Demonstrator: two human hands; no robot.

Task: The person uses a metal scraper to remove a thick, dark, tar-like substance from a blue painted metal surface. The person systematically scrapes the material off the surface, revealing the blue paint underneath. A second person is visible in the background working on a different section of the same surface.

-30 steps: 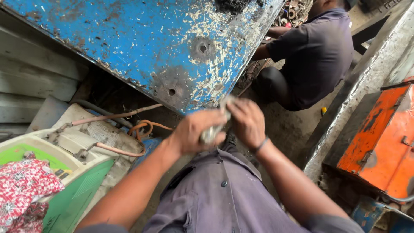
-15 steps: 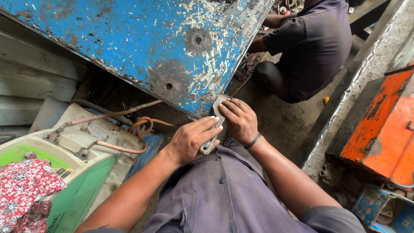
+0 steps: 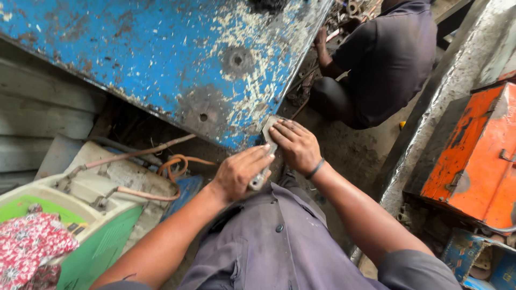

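A flat grey metal piece [image 3: 267,130] is pressed against the lower corner of a big blue metal panel [image 3: 161,59] with flaking paint and round holes. My right hand [image 3: 296,145] lies flat on the piece's upper end, fingers together. My left hand [image 3: 242,173] grips its lower end just above my lap. A dark band circles my right wrist.
Another person in a dark shirt [image 3: 384,59] crouches at the top right, working at the panel's far edge. An orange metal box [image 3: 473,150] stands at the right. A green and white machine [image 3: 80,215] with copper pipes and a red patterned cloth [image 3: 29,247] sits at the lower left.
Both hands have shifted the metal piece up and right against the panel's corner. My right hand has flattened on it. The view has tilted slightly.
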